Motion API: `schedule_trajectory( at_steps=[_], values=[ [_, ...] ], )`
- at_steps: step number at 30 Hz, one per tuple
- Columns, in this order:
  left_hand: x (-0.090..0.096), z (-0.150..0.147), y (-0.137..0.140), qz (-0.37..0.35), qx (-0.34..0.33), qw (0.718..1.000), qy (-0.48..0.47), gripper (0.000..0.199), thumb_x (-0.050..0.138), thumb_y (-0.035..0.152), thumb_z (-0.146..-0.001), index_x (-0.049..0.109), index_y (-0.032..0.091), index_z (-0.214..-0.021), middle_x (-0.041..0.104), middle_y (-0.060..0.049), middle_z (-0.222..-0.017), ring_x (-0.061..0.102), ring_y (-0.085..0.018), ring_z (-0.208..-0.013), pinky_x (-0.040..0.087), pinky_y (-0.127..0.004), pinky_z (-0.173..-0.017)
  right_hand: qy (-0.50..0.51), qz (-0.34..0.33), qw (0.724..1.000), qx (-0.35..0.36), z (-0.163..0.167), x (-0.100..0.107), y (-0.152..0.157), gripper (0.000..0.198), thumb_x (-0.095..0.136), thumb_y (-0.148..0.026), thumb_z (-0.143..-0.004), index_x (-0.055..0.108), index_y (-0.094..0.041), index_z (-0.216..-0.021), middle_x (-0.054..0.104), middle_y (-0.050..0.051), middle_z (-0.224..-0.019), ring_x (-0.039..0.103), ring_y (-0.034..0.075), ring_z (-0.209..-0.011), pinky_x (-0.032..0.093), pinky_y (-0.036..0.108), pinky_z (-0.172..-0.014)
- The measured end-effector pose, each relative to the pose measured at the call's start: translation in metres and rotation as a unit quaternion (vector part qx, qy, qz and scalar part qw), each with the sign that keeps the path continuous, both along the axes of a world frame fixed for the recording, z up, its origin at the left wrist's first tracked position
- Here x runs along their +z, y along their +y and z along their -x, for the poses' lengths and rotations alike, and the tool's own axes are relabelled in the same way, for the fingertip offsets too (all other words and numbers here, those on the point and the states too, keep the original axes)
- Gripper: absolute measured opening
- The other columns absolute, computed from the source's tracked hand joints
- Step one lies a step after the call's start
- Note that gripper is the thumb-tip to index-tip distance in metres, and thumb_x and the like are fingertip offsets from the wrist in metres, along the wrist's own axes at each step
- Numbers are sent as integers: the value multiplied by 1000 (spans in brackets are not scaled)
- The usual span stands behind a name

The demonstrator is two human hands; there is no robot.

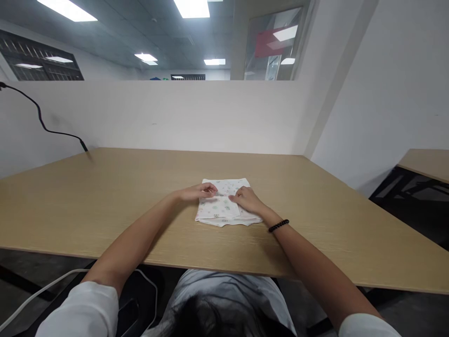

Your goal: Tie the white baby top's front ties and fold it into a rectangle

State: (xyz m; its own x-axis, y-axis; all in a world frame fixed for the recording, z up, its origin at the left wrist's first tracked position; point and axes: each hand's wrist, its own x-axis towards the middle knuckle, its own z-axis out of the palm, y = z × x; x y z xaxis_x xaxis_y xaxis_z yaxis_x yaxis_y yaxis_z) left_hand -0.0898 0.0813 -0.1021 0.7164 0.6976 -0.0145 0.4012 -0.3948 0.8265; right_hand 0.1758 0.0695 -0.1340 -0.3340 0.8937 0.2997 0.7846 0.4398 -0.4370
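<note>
A white cloth item with small coloured prints (219,207) lies folded on the wooden table (140,173) in front of me. One flap is laid over its near part, and the lowest edge is uneven. Over the cloth's left side is my left hand (200,191), its fingers loosely bent and slightly apart, with nothing seen in them. My right hand (248,200) rests on the cloth's right side, fingers curled and thumb pointing left at the flap's upper edge. Its fingertips are partly hidden. A black beaded bracelet (278,225) is on my right wrist.
A low white partition (196,114) stands behind the table. On the left, a black cable (44,124) hangs down to the table's back corner. A white cable (42,289) runs below the front edge. Another table (428,164) stands at the far right.
</note>
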Motion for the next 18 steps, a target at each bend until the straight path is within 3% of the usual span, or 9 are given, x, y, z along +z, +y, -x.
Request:
schedule_trajectory(
  at_steps=[3, 6, 10, 12, 14, 16, 18],
  values=[
    [-11, 3, 3, -77, 2, 992, 95, 72, 62, 64, -79, 47, 22, -136, 44, -12, -144, 37, -29, -133, 30, -39, -108, -11, 19, 1000, 6, -2, 0, 1, 24, 61, -34, -77, 60, -17, -60, 64, 5, -69, 57, 21, -74, 36, 27, -64],
    [-21, 1, 0, -117, -11, 974, 192, 79, 52, 70, -83, 35, 26, -147, 26, -10, -158, 13, -34, -146, 11, -48, -115, -33, 56, 998, 1, -2, 0, 0, 22, 60, -32, -76, 61, -17, -61, 63, 4, -66, 57, 20, -71, 35, 27, -61],
    [-24, -3, -6, -156, 11, 953, 260, 79, 42, 73, -85, 29, 29, -150, 15, -9, -161, -3, -37, -147, -4, -59, -112, -76, 51, 996, -3, -7, 3, -3, 22, 70, -40, -72, 66, -18, -76, 65, 9, -85, 57, 27, -90, 40, 30, -75],
    [-18, -3, -7, -195, 15, 950, 245, 79, 49, 71, -83, 34, 30, -148, 20, -10, -159, 2, -38, -146, -1, -58, -112, -70, 32, 997, 6, -14, 10, -4, 31, 74, -42, -69, 66, -19, -87, 63, 11, -97, 52, 30, -103, 40, 34, -84],
    [-7, -2, -9, -235, -3, 953, 191, 76, 62, 68, -76, 45, 30, -140, 36, -11, -151, 20, -36, -141, 11, -51, -112, -43, 33, 998, 42, -26, 21, -5, 37, 77, -42, -67, 64, -20, -93, 61, 10, -103, 49, 30, -108, 39, 36, -88],
    [4, 0, -10, -228, -41, 964, 133, 65, 71, 63, -71, 59, 25, -122, 56, -9, -127, 46, -30, -120, 32, -39, -101, -16, 82, 990, 114, -40, 34, -5, 33, 76, -40, -68, 63, -21, -91, 61, 7, -101, 51, 27, -103, 40, 33, -85],
    [11, 0, -12, -164, -94, 976, 108, 51, 75, 60, -68, 65, 19, -97, 63, -4, -93, 55, -21, -88, 40, -28, -78, -7, 177, 965, 195, -52, 44, -7, 27, 74, -39, -71, 63, -20, -86, 62, 4, -93, 54, 22, -90, 41, 29, -76]
  ],
)
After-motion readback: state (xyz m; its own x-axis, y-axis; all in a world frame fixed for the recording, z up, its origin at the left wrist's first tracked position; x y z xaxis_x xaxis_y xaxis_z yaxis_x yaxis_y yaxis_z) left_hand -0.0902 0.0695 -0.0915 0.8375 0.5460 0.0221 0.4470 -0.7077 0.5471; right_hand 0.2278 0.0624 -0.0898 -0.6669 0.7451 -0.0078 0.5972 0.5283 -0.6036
